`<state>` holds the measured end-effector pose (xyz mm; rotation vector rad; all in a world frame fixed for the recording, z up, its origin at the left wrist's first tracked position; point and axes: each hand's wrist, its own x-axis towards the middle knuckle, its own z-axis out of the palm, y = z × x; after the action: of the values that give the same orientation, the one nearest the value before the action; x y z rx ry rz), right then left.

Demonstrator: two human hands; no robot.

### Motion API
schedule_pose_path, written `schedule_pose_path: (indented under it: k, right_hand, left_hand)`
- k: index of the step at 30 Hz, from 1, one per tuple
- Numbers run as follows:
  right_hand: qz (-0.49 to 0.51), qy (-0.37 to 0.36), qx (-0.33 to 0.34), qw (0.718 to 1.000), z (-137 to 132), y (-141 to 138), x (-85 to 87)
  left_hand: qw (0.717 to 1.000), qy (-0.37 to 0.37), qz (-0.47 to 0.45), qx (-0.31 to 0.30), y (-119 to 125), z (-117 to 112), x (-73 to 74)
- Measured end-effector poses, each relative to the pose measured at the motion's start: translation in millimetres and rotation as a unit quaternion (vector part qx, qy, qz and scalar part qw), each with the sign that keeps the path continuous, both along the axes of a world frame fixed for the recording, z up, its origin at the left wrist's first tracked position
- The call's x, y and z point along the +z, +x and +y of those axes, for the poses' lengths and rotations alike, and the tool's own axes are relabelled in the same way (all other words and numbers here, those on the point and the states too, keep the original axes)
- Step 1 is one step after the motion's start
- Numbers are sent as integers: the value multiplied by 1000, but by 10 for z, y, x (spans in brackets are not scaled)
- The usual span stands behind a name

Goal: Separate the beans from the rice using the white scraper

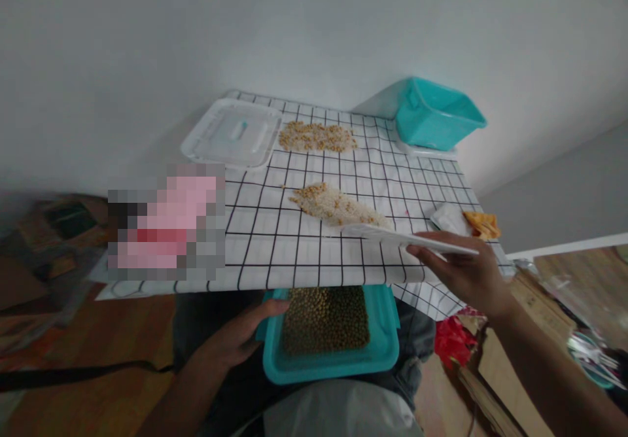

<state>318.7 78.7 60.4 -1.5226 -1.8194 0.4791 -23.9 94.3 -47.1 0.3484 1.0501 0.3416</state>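
My left hand grips the left edge of a teal tray full of brownish beans, held on my lap just under the table's front edge. My right hand pinches a flat white card lying low over the checked tablecloth. The card's far edge meets a pile of mixed rice and beans near the table's middle. A second flatter pile of mixed grains lies farther back.
A clear plastic lid rests at the back left of the table. An empty teal tub stands at the back right. An orange cloth lies at the right edge. Clutter and cardboard fill the floor to the right.
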Motion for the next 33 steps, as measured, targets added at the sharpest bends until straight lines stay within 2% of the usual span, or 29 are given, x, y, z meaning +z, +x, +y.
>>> schedule_pose_path:
  k: [3, 7, 10, 16, 22, 26, 33]
  right_hand:
    - [11, -2, -38, 999, 263, 141, -29]
    - [15, -57, -4, 998, 583, 218, -27]
    - [23, -81, 30, 996, 699, 217, -19]
    - [30, -86, 25, 996, 656, 223, -35]
    - [41, -79, 14, 996, 572, 235, -54]
    - [42, -95, 13, 994, 511, 212, -49]
    - [54, -96, 21, 994, 442, 172, -82]
  left_hand:
    - [1000, -15, -22, -8, 1, -9, -52]
    - [999, -25, -25, -10, 1, -19, -88]
    - [999, -24, -20, -11, 4, -18, -66]
    - [1000, -12, 9, -12, 27, 5, -41]
    - [999, -24, -36, -6, 37, 22, -154]
    - [999, -27, -23, -12, 53, 12, -195]
    - [1000, -17, -20, -15, 126, -7, -78]
